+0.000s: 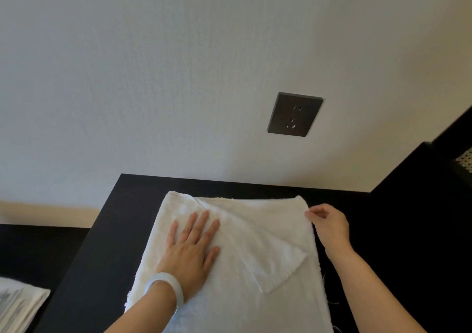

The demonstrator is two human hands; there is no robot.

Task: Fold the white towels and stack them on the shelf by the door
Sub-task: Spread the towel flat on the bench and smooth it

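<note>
Black tabletop (107,243) against the wall, white towel (268,304) spread flat on it, one corner folded over

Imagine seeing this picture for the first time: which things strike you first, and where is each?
A white towel lies on a black table at the bottom centre, with one flap turned over. The left hand presses flat on it while the right hand pinches its far right corner. Above, a dark socket stands out on the pale wall.

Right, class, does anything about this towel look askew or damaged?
On the towel, the top flap lies diagonally, not square, and threads fray from its right edge. The right hand pinches its far corner.
</note>
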